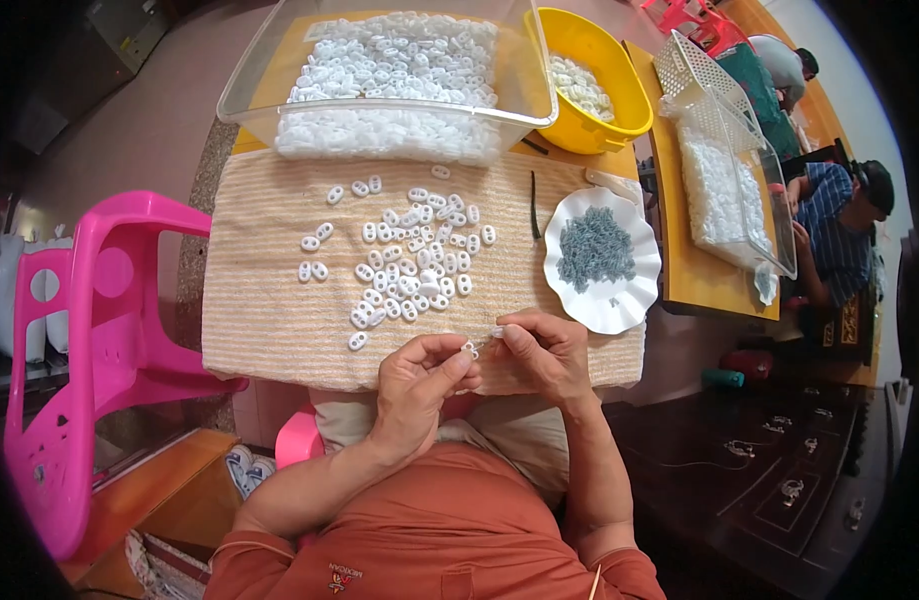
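Above the front edge of the cloth-covered table (269, 280), my left hand (419, 390) pinches a small white looped piece (471, 350) between thumb and fingertips. Close beside it, my right hand (547, 358) is closed in a pinch on a small whitish piece (497, 333), too small to name. The two pieces nearly meet; whether they touch I cannot tell. Just beyond my hands lies a loose spread of white oval plastic pieces (409, 284), many with two dark holes. A white scalloped plate (629, 310) at the right holds a heap of tiny grey-blue pieces (597, 248).
A clear bin (249, 85) full of white ovals stands at the back, beside a yellow basin (619, 75). To the left is a pink plastic chair (84, 300). Another clear bin (779, 240) rests on a table at right, where people sit. A thin dark strip (534, 205) lies by the plate.
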Action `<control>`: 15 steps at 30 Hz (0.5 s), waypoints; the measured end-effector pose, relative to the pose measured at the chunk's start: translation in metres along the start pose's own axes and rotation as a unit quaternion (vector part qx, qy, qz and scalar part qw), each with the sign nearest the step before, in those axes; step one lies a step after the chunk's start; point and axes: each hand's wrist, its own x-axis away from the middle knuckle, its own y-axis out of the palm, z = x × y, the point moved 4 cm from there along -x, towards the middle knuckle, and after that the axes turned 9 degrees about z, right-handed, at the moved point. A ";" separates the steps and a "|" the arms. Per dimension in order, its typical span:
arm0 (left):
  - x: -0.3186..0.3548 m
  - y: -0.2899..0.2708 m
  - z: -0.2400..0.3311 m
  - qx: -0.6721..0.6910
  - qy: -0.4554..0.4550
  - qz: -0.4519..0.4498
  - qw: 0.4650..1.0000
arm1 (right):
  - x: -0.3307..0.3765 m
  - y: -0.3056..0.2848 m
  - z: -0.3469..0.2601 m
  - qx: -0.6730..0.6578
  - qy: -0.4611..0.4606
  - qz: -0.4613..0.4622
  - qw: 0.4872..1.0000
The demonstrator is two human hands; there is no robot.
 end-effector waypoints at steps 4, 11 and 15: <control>0.000 0.001 -0.001 0.001 -0.001 0.003 1.000 | 0.003 0.005 0.000 -0.068 0.061 0.021 0.996; -0.001 -0.001 -0.002 -0.003 0.007 -0.001 1.000 | 0.006 0.005 -0.002 -0.068 0.047 -0.001 0.997; -0.001 0.000 -0.002 -0.002 0.022 -0.003 1.000 | 0.006 0.006 -0.008 -0.040 0.013 -0.047 0.998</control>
